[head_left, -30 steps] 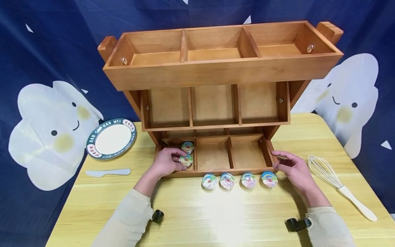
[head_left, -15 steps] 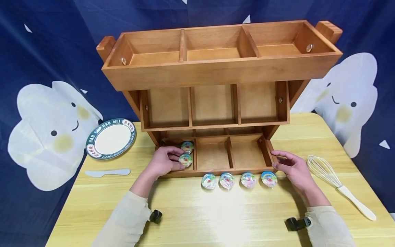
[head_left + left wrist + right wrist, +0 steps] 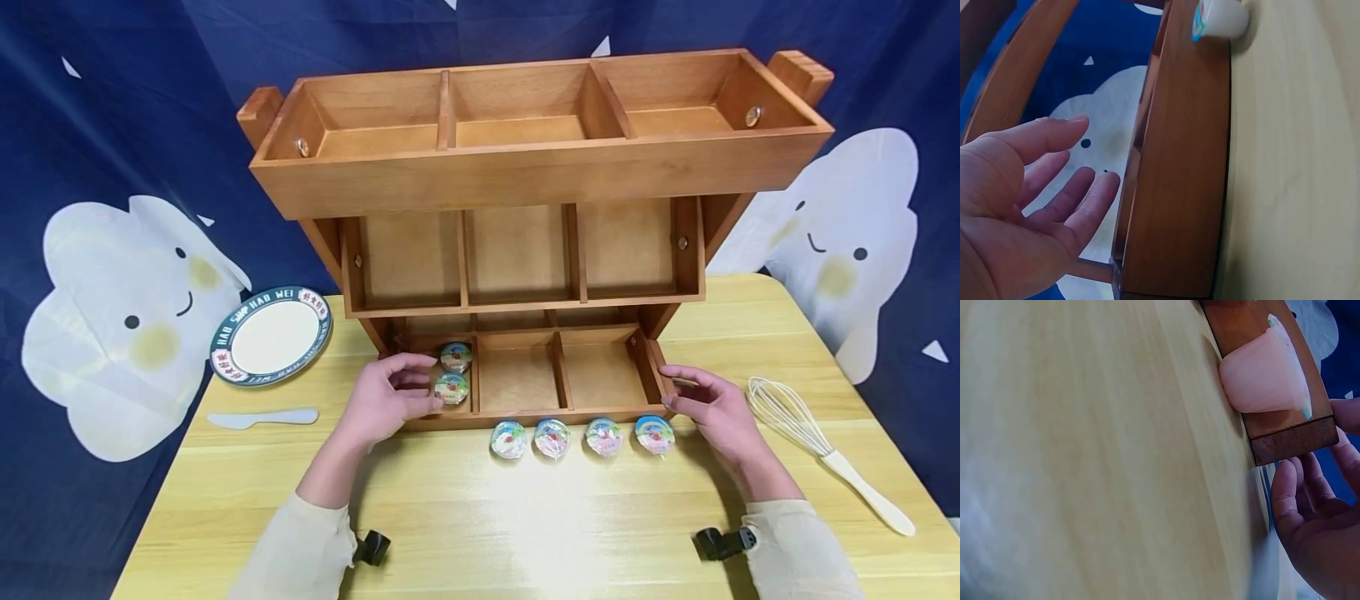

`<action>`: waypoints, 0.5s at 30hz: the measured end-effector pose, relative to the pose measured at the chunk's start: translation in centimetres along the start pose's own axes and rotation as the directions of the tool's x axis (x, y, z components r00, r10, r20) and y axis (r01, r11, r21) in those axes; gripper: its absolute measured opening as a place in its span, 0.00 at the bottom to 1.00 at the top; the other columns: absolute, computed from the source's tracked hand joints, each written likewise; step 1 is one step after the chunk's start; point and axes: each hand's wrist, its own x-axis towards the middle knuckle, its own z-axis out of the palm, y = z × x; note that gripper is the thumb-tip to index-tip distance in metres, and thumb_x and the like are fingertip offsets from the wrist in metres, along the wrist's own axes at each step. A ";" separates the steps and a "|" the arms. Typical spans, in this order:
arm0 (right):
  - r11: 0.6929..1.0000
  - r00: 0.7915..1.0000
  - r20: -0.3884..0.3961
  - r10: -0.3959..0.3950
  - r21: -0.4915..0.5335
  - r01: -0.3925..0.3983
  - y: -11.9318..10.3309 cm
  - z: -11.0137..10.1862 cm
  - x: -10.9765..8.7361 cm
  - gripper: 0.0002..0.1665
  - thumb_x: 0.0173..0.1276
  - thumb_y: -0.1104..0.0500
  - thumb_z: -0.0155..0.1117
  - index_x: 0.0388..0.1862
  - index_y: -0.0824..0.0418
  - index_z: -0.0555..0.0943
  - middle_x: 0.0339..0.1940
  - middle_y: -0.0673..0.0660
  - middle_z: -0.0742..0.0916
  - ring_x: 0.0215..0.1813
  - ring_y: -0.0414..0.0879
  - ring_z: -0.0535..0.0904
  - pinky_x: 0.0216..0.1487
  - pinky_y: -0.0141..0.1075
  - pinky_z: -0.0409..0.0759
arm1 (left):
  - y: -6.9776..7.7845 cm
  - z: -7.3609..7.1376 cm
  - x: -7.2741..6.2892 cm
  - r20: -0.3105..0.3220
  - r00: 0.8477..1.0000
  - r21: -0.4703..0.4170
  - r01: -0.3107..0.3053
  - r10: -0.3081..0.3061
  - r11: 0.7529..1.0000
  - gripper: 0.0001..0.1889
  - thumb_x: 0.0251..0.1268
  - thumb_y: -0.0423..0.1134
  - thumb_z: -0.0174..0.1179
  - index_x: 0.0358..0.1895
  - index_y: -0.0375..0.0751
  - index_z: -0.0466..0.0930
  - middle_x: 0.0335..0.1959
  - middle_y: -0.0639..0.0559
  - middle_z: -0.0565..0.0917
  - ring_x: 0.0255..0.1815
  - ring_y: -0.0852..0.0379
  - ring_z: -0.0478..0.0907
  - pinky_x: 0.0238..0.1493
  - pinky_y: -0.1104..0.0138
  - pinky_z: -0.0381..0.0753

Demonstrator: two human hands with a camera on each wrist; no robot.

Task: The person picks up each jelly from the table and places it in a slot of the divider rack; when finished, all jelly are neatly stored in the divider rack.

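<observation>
My left hand (image 3: 386, 398), fingers loosely parted, was just left of the first cup (image 3: 452, 388).
It sat near-side of the second cup (image 3: 455, 357) in the left compartment (image 3: 420, 342) of the bottom tray (image 3: 519, 375); my right hand (image 3: 716, 408) held the tray's right end.

Free passage over near pale wooden table (image 3: 450, 517), four round lidded cups (image 3: 552, 438) barring near-right edge of brown wooden bottom tray (image 3: 520, 375), brown wooden top tray (image 3: 540, 173) overhanging.

Both sleeves (image 3: 802, 554) are plain cream, each with a small black camera (image 3: 372, 547) at its inner side.
</observation>
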 end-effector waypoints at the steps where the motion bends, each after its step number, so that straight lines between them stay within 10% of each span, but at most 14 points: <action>1: 1.000 1.000 0.001 0.001 0.002 -0.001 0.0 0.0 0.0 0.25 0.65 0.70 0.69 0.61 0.70 0.79 0.52 0.43 0.82 0.51 0.41 0.77 0.47 0.24 0.78 | 0.0 0.1 -0.3 -0.002 1.000 -0.010 -0.005 0.005 1.000 0.28 0.45 0.23 0.76 0.55 0.29 0.81 0.51 0.31 0.80 0.50 0.37 0.80 0.46 0.62 0.85; 15: 1.000 1.000 -0.007 -0.007 -0.013 0.006 0.1 0.0 0.0 0.24 0.65 0.69 0.69 0.61 0.70 0.79 0.53 0.43 0.82 0.52 0.40 0.77 0.47 0.24 0.78 | -0.6 2.3 -4.3 -0.007 1.000 -0.230 -0.027 0.026 0.973 0.30 0.45 0.15 0.71 0.57 0.22 0.76 0.53 0.25 0.76 0.55 0.26 0.73 0.53 0.54 0.82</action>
